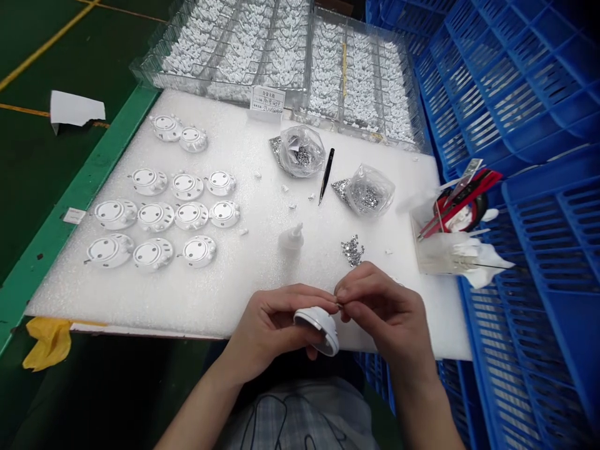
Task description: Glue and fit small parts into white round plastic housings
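Note:
My left hand (pixel 274 325) is closed round a round white plastic housing (pixel 321 328), held tilted over the near edge of the white foam sheet (pixel 210 281). My right hand (pixel 382 312) pinches something tiny against the housing's top edge; the piece is too small to name. Just beyond the hands lies a small heap of silver metal parts (pixel 352 249). A small translucent bottle (pixel 291 239) stands on the foam a little further back.
Rows of white round housings (pixel 164 215) lie at left. Two clear bags of metal bits (pixel 302 150) (pixel 370 190) flank black tweezers (pixel 326 175). Clear trays of white parts (pixel 281 50) stand behind. Blue crates (pixel 515 94) line the right, beside a clear box with red-handled tools (pixel 457 206).

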`<state>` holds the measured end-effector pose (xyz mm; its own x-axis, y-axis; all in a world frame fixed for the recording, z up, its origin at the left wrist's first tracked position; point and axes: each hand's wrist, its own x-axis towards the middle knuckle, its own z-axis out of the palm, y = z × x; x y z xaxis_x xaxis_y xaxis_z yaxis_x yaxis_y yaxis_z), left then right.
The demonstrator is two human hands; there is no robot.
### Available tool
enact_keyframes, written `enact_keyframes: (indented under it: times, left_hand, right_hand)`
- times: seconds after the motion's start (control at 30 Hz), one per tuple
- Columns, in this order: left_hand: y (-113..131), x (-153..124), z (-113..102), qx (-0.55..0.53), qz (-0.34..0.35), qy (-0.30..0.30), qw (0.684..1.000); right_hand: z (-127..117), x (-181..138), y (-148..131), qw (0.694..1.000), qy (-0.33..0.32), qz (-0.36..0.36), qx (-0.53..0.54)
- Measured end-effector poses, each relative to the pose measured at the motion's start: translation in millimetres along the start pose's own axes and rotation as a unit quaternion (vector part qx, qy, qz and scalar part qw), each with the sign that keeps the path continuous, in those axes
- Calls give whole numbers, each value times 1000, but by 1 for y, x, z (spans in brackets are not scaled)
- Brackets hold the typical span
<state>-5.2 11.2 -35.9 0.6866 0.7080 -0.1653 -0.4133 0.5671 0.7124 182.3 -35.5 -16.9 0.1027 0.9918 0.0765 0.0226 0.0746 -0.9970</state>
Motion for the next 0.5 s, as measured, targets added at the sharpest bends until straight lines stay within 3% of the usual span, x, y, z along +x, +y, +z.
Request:
enact_keyframes:
  times: [0.27, 0.5]
  left_hand:
    - [2, 1, 1, 31, 9, -13, 999]
    - [2, 1, 1, -12, -29, 4, 999]
  right_hand:
    - [-4, 2, 10, 994, -48, 40, 91]
    - [-3, -2, 2, 994, -8, -54, -91]
